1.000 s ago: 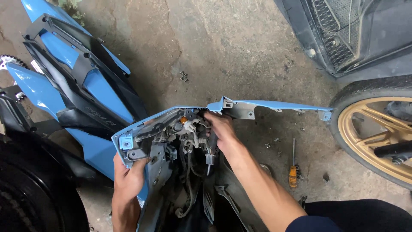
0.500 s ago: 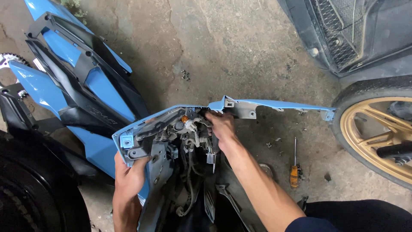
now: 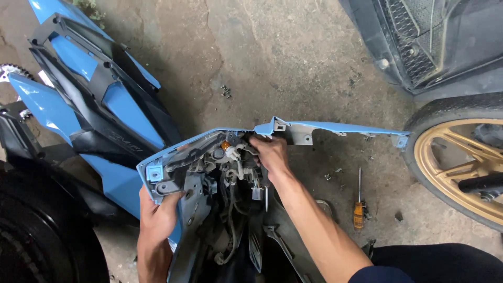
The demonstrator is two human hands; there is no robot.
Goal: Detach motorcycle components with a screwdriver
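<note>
Blue fairing panel on concrete floor, inner side up, wiring and orange bulb exposed at centre. Left hand at panel's lower-left edge, fingers wrapped on that edge. Right hand inside panel just right of bulb, fingers curled into wiring cluster; what they pinch, cannot tell. Orange-handled screwdriver on floor right of panel. Gold wheel further right. More blue bodywork left of panel.
</note>
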